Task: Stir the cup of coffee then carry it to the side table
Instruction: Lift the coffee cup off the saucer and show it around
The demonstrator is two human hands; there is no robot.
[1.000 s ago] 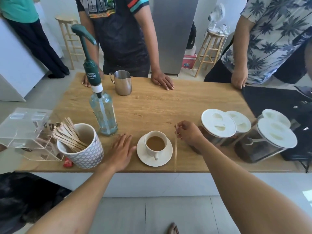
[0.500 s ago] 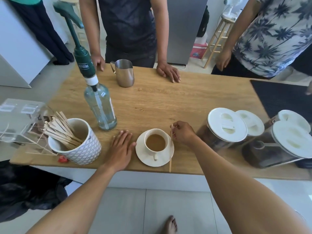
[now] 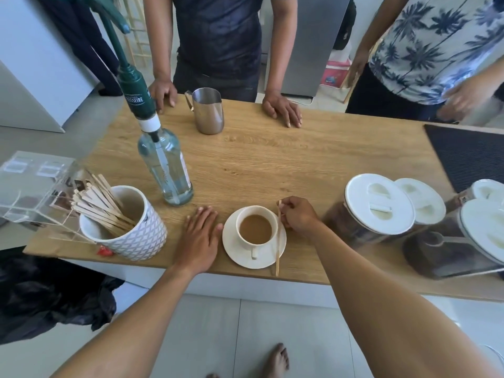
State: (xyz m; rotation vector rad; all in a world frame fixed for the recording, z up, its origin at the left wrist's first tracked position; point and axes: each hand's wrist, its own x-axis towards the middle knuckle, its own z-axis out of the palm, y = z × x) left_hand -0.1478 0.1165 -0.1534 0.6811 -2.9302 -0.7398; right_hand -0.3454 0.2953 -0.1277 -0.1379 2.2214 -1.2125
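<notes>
Head view: the white ceramic cup [image 3: 255, 231], round and filled with milky brown coffee, sits on a smooth white saucer [image 3: 236, 251] near the front edge of the wood-grain surface [image 3: 300, 165]. Just left of the cup, the left hand [image 3: 200, 236] lies flat, palm down, fingers extended and slightly spread. Just right of the cup, the right hand [image 3: 298, 215] pinches the top of a thin flat wooden stir stick [image 3: 278, 241], which slants across the saucer rim beside the cup. Further left of the cup stands a white diamond-patterned mug [image 3: 136, 233] holding wooden sticks. Beyond the cup rise a clear glass pump bottle [image 3: 166, 170] and a brushed steel pitcher [image 3: 207, 110].
</notes>
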